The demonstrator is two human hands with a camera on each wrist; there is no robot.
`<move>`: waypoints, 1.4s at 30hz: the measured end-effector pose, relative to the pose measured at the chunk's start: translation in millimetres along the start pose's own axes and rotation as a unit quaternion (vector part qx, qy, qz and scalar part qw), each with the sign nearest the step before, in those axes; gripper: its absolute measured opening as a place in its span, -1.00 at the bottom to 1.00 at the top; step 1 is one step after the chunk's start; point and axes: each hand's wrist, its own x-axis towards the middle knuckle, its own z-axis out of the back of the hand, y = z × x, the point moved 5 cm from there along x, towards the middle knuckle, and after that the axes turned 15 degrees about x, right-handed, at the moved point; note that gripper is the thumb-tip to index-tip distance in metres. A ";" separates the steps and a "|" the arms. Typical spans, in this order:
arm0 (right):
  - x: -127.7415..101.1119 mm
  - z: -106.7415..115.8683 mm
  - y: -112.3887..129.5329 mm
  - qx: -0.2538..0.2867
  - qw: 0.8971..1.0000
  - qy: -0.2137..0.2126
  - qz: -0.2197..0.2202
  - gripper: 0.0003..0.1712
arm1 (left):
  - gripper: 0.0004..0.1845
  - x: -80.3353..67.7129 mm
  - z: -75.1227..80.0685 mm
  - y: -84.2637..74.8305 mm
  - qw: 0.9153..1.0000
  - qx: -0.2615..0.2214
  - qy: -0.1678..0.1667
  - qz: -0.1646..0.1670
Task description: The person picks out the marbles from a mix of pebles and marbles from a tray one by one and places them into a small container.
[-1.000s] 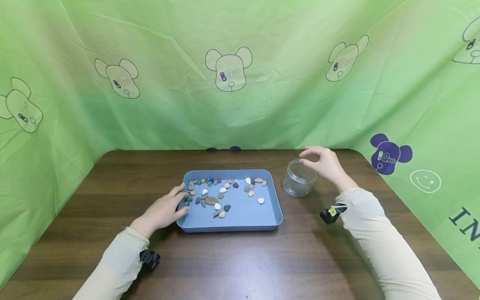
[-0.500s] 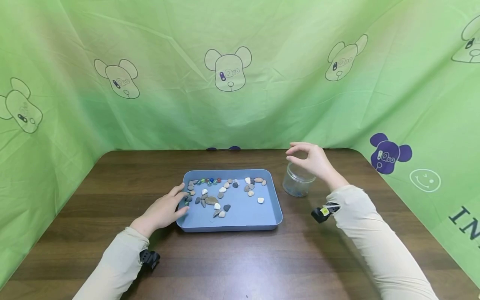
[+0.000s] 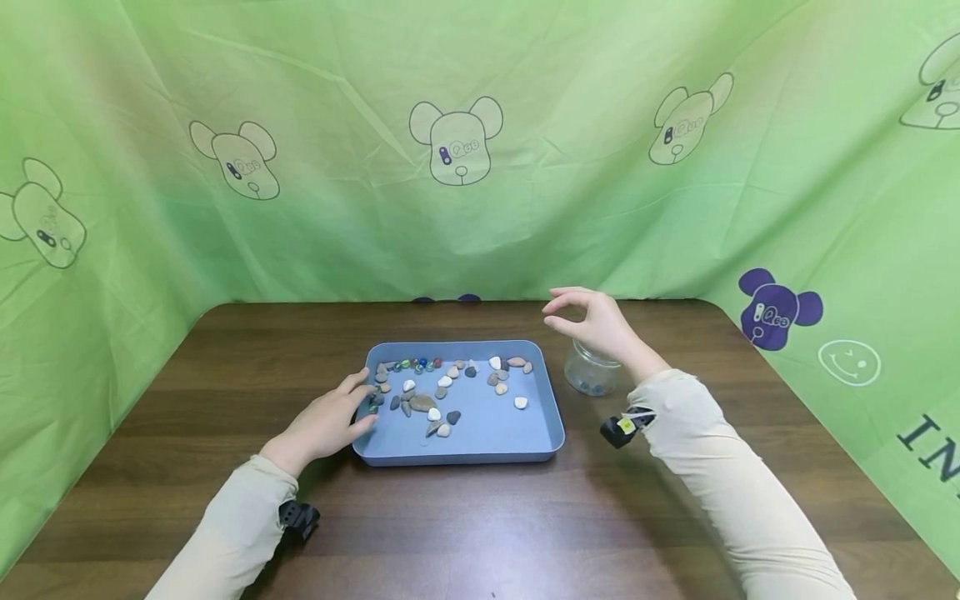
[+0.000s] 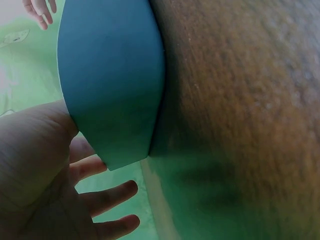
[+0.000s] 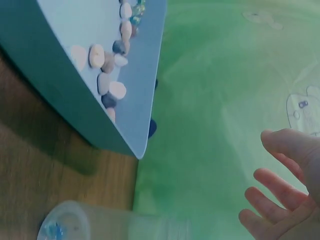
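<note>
Left hand [image 3: 326, 423] lies flat on the tabletop [image 3: 480, 517] at the left edge of the blue tray [image 3: 540, 417], fingers relaxed and spread, fingertips touching the tray rim near its left-side pebbles; it holds nothing. In the left wrist view the hand [image 4: 45, 185] sits against the tray's outer wall [image 4: 112, 85].

Right hand [image 3: 592, 321] is raised above the tabletop, between the tray's far right corner and the clear jar [image 3: 591, 375], thumb and forefinger curved toward each other. Cannot tell if anything is pinched between them. In the right wrist view the fingers [image 5: 272, 192] look loosely curved and bare.

The jar stands upright just right of the tray, partly hidden by the right wrist, with a few blue glass bits at its bottom [image 5: 52, 231].

The tray holds scattered pebbles [image 3: 442, 392] in white, tan and grey, plus a row of small coloured glass beads [image 3: 418, 363] along its far left edge. Green printed cloth [image 3: 480, 150] hangs behind.
</note>
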 end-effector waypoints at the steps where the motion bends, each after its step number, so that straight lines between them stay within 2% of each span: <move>1: 0.3 -1.8 0.7 0.003 1.000 0.002 0.000 -0.79 | -0.50 0.0 -0.4 0.3 1.000 0.000 -0.001 0.000; 12: 4.5 -20.1 6.5 0.001 1.000 0.020 0.000 -0.80 | -0.43 0.3 -1.8 6.9 1.000 -0.003 -0.006 -0.007; 18: 7.1 -29.2 9.0 -0.002 1.000 0.031 0.002 -0.79 | -0.42 0.8 -1.0 9.0 1.000 -0.005 -0.015 0.000; 32: 12.5 -51.2 14.3 -0.004 0.998 0.055 0.015 -0.79 | -0.42 -1.0 1.9 9.2 0.998 0.043 -0.045 -0.001; 42: 21.0 -69.4 17.9 0.004 0.997 0.072 0.022 -0.81 | -0.42 -1.5 1.3 7.7 0.998 0.048 -0.051 -0.004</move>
